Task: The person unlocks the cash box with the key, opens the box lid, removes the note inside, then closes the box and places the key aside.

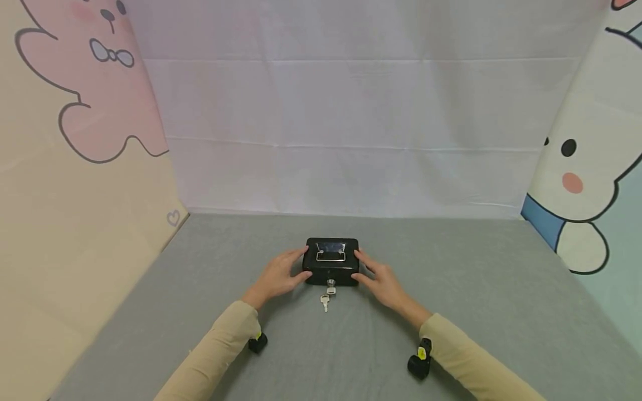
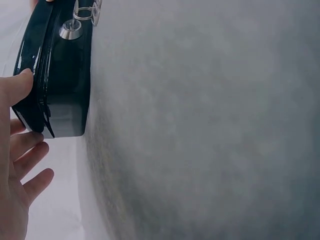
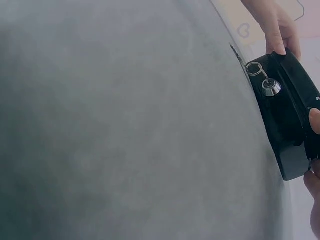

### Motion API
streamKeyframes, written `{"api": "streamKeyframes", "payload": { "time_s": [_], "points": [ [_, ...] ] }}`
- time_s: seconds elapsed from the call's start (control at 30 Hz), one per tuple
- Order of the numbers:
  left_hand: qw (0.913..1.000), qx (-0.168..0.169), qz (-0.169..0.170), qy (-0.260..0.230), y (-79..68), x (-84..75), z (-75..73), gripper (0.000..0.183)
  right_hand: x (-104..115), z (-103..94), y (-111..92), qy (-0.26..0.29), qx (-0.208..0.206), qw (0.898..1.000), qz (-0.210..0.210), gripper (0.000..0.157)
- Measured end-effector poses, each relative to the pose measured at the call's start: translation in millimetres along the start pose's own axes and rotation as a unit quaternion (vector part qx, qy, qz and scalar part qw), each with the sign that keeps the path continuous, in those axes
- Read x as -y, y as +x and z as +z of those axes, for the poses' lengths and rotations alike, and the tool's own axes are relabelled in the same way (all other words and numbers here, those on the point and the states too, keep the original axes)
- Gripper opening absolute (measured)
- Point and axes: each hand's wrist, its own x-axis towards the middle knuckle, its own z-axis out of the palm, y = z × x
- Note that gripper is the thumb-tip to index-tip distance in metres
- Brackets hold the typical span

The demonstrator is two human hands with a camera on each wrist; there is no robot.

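A black metal cash box [image 1: 319,274] sits on the grey cloth, its wire handle [image 1: 331,259] folded down on the lid. From the lock [image 2: 71,30] in its front face a key sticks out, and a second key [image 1: 325,302] hangs on the ring [image 3: 254,69]. My left hand [image 1: 278,275] holds the box's left end, thumb at the front edge and fingers around the side. At the right end, my right hand [image 1: 386,285] grips in the same way, its thumb near the front corner. The box's rear side is hidden in the head view.
Grey cloth [image 1: 321,356] covers the table on all sides of the box. A pale curtain [image 1: 351,111] hangs behind the table's far edge, with cartoon-printed panels [image 1: 75,223] to the left and right. Each sleeve has a small black camera [image 1: 419,365] at the wrist.
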Motion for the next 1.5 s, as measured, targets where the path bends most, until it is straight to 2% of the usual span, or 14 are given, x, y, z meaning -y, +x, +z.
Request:
{"api": "streamKeyframes", "payload": {
  "time_s": [0.23, 0.47, 0.57, 0.73, 0.87, 1.1, 1.2, 1.33, 1.5],
  "points": [
    [0.9998, -0.001, -0.01, -0.015, 1.9, -0.1, 0.5, 0.061, 2.9, 1.0, 2.8, 0.011, -0.013, 1.0, 0.008, 0.056],
    [0.9956, -0.03, -0.021, -0.087, 4.2, -4.9, -0.5, 0.057, 7.8, 0.4, 8.4, 0.024, -0.033, 0.999, 0.033, 0.054],
    [0.9927, -0.043, -0.031, -0.109, 5.7, -5.2, 0.4, 0.055, 10.6, -0.1, 10.9, 0.039, -0.041, 0.997, 0.056, 0.054],
    [0.9831, -0.076, -0.043, -0.161, 9.8, -5.8, 1.1, 0.05, 15.5, 0.0, 16.6, 0.102, -0.082, 0.984, 0.118, 0.051],
    [0.977, -0.104, -0.049, -0.18, 12.1, -6.4, 2.6, 0.048, 19.2, 0.7, 20.3, 0.142, -0.118, 0.972, 0.144, 0.047],
    [0.9687, -0.144, -0.104, -0.174, 11.9, -12.2, 5.4, 0.047, 24.7, 6.7, 24.4, 0.134, -0.192, 0.963, 0.134, 0.035],
    [0.9665, -0.162, -0.108, -0.167, 11.8, -14.9, 7.1, 0.047, 26.5, 10.4, 25.6, 0.134, -0.222, 0.958, 0.126, 0.031],
    [0.9634, -0.18, -0.099, -0.172, 12.5, -14.9, 9.2, 0.044, 27.7, 13.9, 24.6, 0.11, -0.233, 0.959, 0.116, 0.031],
    [0.9609, -0.18, -0.101, -0.185, 14.4, -14.9, 9.1, 0.044, 28.6, 15.5, 21.7, 0.073, -0.226, 0.966, 0.104, 0.034]
  ]
}}
